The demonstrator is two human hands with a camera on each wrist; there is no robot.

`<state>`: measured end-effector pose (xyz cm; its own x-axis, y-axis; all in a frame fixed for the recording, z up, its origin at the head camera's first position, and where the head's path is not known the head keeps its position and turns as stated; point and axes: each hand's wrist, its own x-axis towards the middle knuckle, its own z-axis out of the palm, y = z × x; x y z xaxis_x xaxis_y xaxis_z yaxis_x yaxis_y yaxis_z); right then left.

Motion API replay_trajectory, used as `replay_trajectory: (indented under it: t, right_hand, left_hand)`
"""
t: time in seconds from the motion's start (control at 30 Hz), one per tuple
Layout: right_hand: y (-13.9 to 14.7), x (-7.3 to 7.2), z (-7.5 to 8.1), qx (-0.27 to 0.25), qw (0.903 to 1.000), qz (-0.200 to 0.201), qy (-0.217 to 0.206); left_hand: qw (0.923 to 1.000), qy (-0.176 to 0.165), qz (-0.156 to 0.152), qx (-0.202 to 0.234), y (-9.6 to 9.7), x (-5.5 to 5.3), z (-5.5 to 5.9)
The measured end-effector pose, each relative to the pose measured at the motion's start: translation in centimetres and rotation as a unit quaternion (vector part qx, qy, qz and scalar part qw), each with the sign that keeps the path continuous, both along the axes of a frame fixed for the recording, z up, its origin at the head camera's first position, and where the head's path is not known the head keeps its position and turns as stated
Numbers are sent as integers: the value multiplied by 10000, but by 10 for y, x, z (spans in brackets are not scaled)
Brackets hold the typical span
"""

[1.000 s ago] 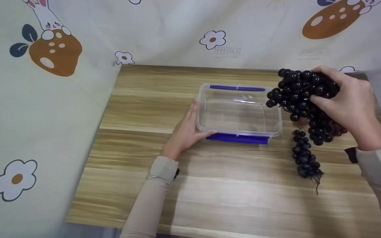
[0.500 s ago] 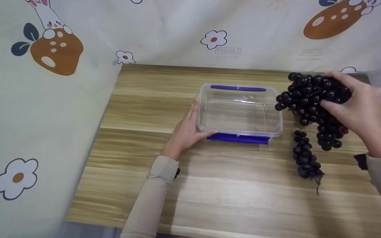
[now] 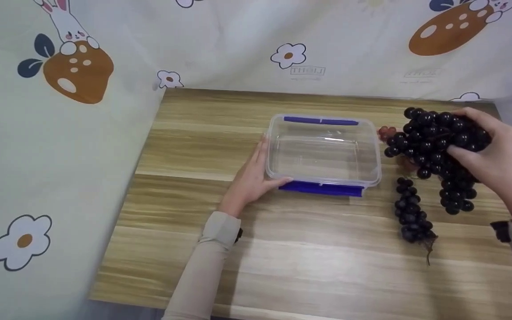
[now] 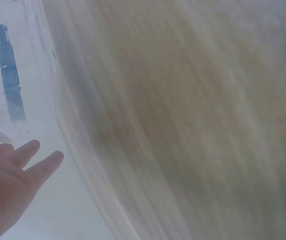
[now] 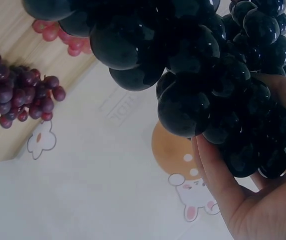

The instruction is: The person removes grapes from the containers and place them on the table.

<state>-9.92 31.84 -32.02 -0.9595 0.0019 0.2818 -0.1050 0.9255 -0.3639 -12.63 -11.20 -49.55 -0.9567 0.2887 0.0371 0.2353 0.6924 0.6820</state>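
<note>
My right hand holds a big bunch of glossy black grapes above the right part of the table, its thumb and fingers around the grapes. The right wrist view shows these black grapes close up, with fingers beneath them. A clear plastic container with blue clips and no lid stands mid-table, nothing in it. My left hand rests against its left side, fingers straight, thumb at the front left corner. In the left wrist view the left hand appears beside the container's blue clip.
A smaller bunch of dark grapes lies right of the container, its stem toward the front. Red grapes lie partly hidden behind the held bunch. The right wrist view also shows purple-red grapes on the wooden table. A patterned sheet borders the table.
My right hand has moved right and slightly toward the front with the black grapes, away from the container. Red grapes beside the container have come into view. The left hand stays in place.
</note>
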Motion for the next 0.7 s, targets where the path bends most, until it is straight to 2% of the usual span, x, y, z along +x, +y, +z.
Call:
replay_trajectory:
  t: [0.17,0.4,0.7]
  right_hand:
    - [10,4,-3,-233,9997,46,31]
    - [23,7,-15,-1382,9902,164,-123]
    - [35,14,-21,-1568,9871,45,-333]
  left_hand:
    - [10000,-85,15,25,0,0,0]
    - [10000,-90,10,17,1,-1,0]
    - [10000,16,-5,50,0,0,0]
